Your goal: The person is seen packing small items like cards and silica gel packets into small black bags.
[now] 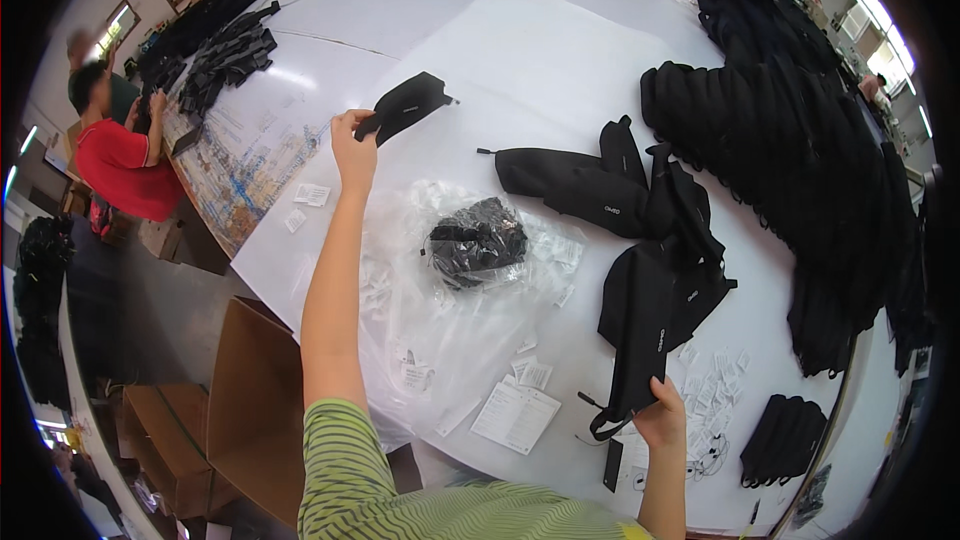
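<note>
Black fabric, and our left grip point(354, 145) is pinching one end of a slim pouch point(408, 108) out over the white counter point(360, 5)! Nearer us, our right grip point(662, 418) pinches the edge of a second pouch point(640, 360), close to scattered tags point(718, 385). Between our arms, a clear plastic bag point(405, 230) lies crumpled around dark bundled stuff point(478, 243).

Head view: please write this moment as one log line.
left grip: holding black pouch | right grip: holding looped black pouch | between: bagged black bundle
</note>
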{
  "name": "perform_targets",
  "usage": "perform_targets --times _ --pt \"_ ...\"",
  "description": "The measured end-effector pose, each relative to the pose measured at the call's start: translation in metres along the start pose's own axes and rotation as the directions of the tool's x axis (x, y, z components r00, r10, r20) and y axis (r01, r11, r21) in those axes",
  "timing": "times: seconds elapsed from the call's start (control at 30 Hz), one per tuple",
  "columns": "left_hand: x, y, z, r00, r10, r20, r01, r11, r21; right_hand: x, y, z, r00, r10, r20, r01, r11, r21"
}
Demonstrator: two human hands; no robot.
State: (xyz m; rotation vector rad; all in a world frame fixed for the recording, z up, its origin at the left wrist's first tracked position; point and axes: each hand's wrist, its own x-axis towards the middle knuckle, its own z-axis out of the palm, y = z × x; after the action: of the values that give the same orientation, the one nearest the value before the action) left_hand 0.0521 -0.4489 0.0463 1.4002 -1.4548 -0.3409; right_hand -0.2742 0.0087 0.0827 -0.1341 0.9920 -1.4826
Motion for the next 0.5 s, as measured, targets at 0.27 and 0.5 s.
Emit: perform_targets --times 0.27,0.5 --pt "-0.129 0.176 -0.133 0.828 0.561 -0.021 -0.53 0.769 -0.357 -0.04 0.004 0.008 0.983 -0.183 0.009 0.183 0.981 -0.06" --pt "-0.221 0.229 -0.182 0.939 0.339 0.058 -0.212 0.703 -0.679 -0.074 0.013 0.004 0.966 -0.245 0.083 0.256 0.953 -0.161"
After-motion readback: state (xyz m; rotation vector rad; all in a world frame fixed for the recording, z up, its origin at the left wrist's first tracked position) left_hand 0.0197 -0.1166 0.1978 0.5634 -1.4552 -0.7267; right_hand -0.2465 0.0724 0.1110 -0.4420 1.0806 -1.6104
